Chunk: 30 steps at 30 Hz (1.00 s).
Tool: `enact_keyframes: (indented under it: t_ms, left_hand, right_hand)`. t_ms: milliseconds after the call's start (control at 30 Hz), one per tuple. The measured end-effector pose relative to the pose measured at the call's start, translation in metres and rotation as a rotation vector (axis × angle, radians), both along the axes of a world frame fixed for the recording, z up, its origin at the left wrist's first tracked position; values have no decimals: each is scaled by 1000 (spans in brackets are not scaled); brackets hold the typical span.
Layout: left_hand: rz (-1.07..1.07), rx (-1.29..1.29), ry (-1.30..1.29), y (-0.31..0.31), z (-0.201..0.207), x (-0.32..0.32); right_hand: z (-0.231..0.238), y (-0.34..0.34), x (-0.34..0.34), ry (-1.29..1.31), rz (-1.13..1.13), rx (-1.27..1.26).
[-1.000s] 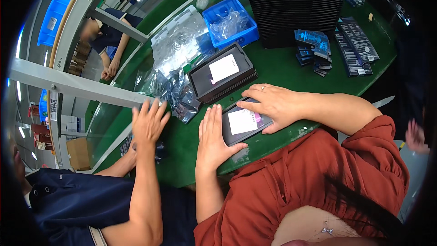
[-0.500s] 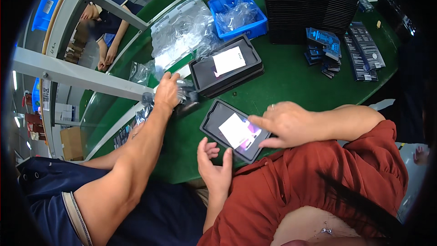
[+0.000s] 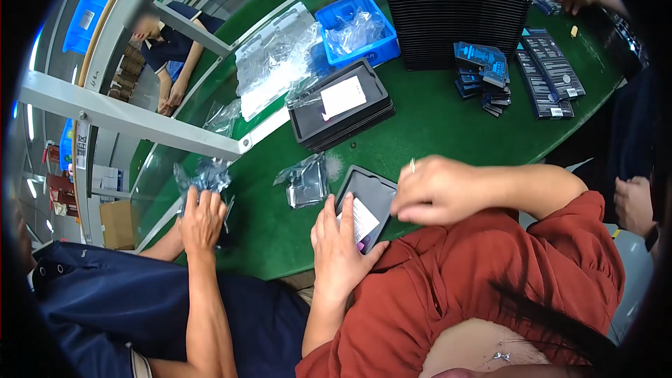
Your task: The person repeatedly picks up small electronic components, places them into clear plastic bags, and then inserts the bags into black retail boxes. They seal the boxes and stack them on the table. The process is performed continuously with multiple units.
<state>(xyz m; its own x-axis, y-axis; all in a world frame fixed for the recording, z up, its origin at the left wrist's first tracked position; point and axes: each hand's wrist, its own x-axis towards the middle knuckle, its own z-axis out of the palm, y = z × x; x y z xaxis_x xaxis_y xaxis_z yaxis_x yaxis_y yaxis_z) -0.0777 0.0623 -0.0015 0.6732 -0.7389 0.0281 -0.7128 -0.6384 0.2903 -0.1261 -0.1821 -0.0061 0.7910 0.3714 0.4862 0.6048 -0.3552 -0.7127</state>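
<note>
In front of me lies a shallow black tray (image 3: 374,189) with a white printed card (image 3: 365,220) in it; a pink-purple patch shows at the card's lower corner. Spread fingers of my left hand (image 3: 341,245) lie over the tray's left side and partly cover the card. Beside the tray's right edge, my right hand (image 3: 434,192) has its fingers curled in; whatever they may hold is hidden. Just beyond the tray sits a shiny plastic pouch (image 3: 306,182). Farther back stands a stack of similar black trays (image 3: 315,115), a white card in the top one.
A co-worker's hand (image 3: 203,220) at left handles shiny bags. Behind are a blue bin (image 3: 390,49) of clear bags and a grey panel (image 3: 252,101). A tall black tray stack (image 3: 455,24), blue-black cards (image 3: 483,63) and dark boxes (image 3: 546,73) stand right. A metal beam (image 3: 140,119) crosses left.
My left hand has moved up onto the tray. My right fingers have drawn back from the card and curled. The co-worker's hand has moved left and nearer, and a pouch now lies beyond my tray.
</note>
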Motion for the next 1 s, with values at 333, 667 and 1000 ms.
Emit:
enact_keyframes:
  t_ms: [333, 667, 1000]
  left_hand:
    - [-208, -166, -167, -53, 49, 62]
    - [-339, -49, -62, -114, 60, 162]
    - [-238, -136, 54, -106, 66, 209]
  right_hand:
    - [38, -35, 45, -310, -599, -3]
    - [17, -48, 46, -198, -622, -85]
    - [19, -42, 41, -159, -515, -98]
